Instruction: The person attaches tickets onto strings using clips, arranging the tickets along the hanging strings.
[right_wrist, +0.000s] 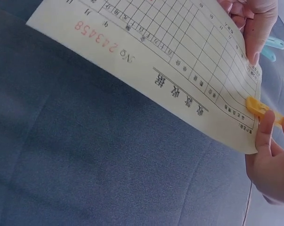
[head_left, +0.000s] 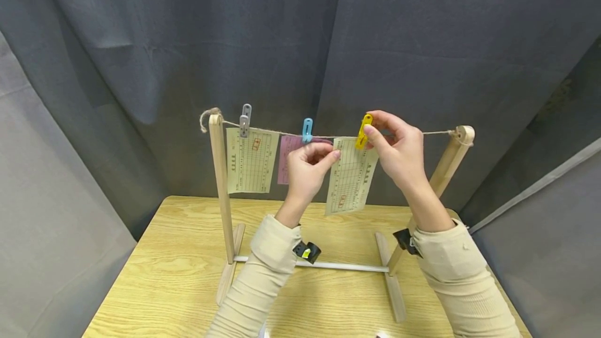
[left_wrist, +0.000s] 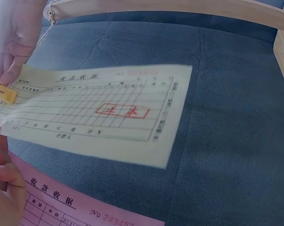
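Note:
A pale yellow receipt slip (head_left: 349,181) hangs at the twine, its printed side showing. My right hand (head_left: 401,147) pinches a yellow clothespin (head_left: 363,132), whose jaws sit over the slip's upper edge. With thumb and finger my left hand (head_left: 307,171) pinches the slip's upper left corner. In the right wrist view the yellow clothespin (right_wrist: 262,110) overlaps the edge of the slip (right_wrist: 179,70). Behind my left hand a pink receipt slip (head_left: 287,158) hangs from a blue clothespin (head_left: 307,129), partly hidden.
Another yellow slip (head_left: 252,163) hangs at the left under a grey clothespin (head_left: 245,120). The twine (head_left: 434,132) runs between two wooden posts (head_left: 220,186) joined low down by a white bar (head_left: 347,266). The stand rests on a wood-grain table (head_left: 155,270); grey curtains (head_left: 281,40) surround it.

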The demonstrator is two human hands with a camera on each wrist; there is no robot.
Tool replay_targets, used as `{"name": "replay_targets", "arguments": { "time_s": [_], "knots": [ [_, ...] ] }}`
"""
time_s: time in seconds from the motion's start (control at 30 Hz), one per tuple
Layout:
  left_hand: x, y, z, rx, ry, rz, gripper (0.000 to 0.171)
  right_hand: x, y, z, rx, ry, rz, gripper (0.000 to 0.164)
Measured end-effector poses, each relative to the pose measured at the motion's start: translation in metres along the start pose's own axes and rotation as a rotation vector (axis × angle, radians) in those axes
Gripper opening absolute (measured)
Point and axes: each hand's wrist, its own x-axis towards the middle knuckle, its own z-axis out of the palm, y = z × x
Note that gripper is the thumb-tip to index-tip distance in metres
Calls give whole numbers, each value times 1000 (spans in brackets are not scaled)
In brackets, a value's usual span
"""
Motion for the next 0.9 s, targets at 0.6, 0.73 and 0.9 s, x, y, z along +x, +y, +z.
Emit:
{"name": "replay_targets", "arguments": {
  "time_s": [0.6, 0.73, 0.9],
  "knots": [
    [0, 1, 0, 9, 17, 4, 13, -7, -2, -7, 59, 25, 33, 36],
    [-1, -1, 0, 22, 19, 5, 13, -11, -1, -10, 91, 70, 5, 35],
    [-2, -2, 0, 38, 17, -3, 12, -18, -1, -15, 175, 104, 2, 32]
  ]
}}
